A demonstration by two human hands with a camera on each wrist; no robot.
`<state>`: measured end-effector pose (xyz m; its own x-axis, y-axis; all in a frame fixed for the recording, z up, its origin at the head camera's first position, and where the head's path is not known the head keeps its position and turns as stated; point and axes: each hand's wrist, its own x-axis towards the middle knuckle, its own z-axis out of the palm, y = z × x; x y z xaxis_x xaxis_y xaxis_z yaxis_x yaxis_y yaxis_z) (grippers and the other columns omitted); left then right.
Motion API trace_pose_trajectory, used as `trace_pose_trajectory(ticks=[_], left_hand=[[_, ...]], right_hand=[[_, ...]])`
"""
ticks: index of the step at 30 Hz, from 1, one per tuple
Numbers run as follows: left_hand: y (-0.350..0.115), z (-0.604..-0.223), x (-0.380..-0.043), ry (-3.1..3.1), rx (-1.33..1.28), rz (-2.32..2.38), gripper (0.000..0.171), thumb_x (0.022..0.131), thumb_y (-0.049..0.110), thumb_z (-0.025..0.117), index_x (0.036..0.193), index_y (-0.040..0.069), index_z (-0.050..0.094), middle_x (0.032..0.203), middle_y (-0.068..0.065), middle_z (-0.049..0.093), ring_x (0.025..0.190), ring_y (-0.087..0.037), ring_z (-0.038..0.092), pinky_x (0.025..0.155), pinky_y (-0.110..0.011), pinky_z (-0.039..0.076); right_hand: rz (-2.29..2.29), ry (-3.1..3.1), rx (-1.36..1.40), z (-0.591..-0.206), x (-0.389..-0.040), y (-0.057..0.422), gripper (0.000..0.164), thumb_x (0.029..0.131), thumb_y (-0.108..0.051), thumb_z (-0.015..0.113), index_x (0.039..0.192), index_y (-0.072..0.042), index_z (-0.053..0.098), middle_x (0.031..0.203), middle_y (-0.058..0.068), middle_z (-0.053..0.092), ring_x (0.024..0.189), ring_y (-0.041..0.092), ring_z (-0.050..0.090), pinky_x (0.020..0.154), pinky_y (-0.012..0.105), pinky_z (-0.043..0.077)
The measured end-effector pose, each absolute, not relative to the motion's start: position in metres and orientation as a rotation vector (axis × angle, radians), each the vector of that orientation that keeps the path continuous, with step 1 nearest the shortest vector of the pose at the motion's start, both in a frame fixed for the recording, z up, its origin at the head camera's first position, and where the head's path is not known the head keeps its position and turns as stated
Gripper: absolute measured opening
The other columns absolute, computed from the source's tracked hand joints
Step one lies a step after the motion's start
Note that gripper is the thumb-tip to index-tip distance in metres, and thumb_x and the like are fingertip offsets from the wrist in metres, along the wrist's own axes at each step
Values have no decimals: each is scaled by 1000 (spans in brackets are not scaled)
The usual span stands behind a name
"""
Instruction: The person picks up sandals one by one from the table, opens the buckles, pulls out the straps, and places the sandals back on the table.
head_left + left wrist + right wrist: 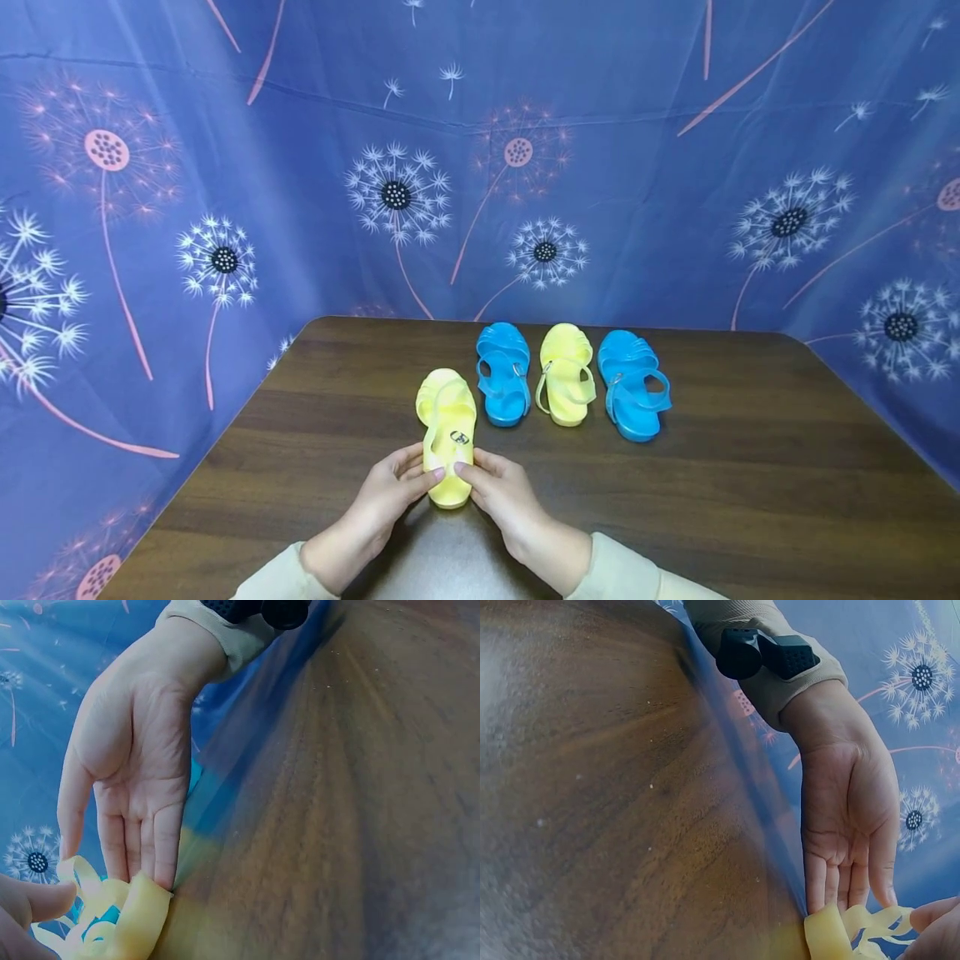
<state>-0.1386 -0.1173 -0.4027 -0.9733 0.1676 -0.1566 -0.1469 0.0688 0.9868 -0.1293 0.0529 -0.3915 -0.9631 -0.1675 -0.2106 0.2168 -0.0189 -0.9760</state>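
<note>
A yellow sandal [459, 417] with a dark oval mark on its insole is pinched by its heel end, toe pointing away, between both hands. My left hand [387, 485] grips its left edge, thumb on top and fingers beneath. On the other edge my right hand [512, 493] holds it the same way. The left wrist view shows the left palm [142, 765] with fingertips against the sandal [139, 922]. Beyond stand a blue sandal [504, 403], a second yellow sandal [566, 392] and another blue sandal [636, 417], side by side.
All lies over a brown wood-grain table [750, 467] with rounded far corners. A blue cloth [637, 167] with dandelion prints hangs behind the table and down its sides.
</note>
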Motion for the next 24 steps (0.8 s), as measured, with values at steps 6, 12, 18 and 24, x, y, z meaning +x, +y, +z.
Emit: trace_pose_trajectory(ticks=[6, 12, 18, 24], left_hand=[[-117, -405, -139, 2107, 33, 2022, 67, 89, 12, 69, 140, -14, 35, 136, -32, 50, 127, -37, 51, 99, -36, 50], [-117, -406, -138, 2099, 32, 2037, 66, 90, 11, 68, 140, -15, 35, 137, -33, 48, 128, -37, 51, 99, -34, 50], [-115, -408, -140, 2083, 39, 2067, 68, 91, 13, 68, 141, -15, 33, 140, -34, 44, 128, -37, 50, 100, -35, 49], [-114, -409, -144, 2091, 35, 2074, 68, 90, 11, 67, 142, -15, 32, 141, -34, 43, 129, -37, 50, 99, -34, 50]], right_hand=[[-2060, 2010, 51, -395, -130, 54, 66, 94, -21, 62, 141, 15, 34, 139, 32, 47, 129, 37, 49, 106, 51, 42], [-2037, 2020, 57, -395, -132, 54, 66, 93, -22, 64, 141, 14, 37, 137, 30, 50, 127, 36, 52, 104, 50, 44], [-2032, 2009, 74, -394, -138, 54, 61, 93, -21, 64, 139, 12, 42, 135, 28, 53, 125, 34, 54, 104, 51, 44], [-2041, 1997, 77, -395, -141, 54, 60, 92, -19, 65, 139, 12, 42, 129, 26, 57, 121, 30, 57, 101, 50, 46]])
